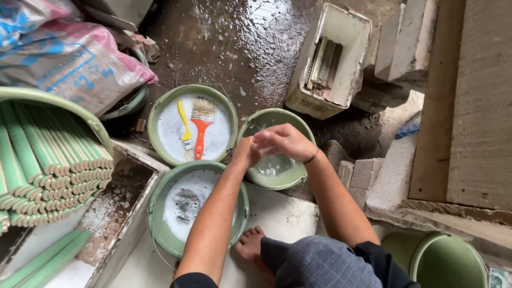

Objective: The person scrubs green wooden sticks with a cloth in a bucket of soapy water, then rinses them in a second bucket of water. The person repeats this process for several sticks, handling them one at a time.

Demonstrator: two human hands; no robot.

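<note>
From the head camera, the person's left hand (246, 152) and right hand (282, 141) meet over a green bucket (277, 173) on the wet floor (240, 42). Their fingers overlap, so neither grip can be told as clenched or released. Beside it, a red-handled brush (201, 125) lies in a second bucket (160, 112).

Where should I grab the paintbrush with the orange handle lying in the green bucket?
Grip the orange-handled paintbrush by its narrow handle end, coming from above on the near side. It lies flat on milky liquid in the round green bucket, bristles pointing away, handle toward you.
</note>
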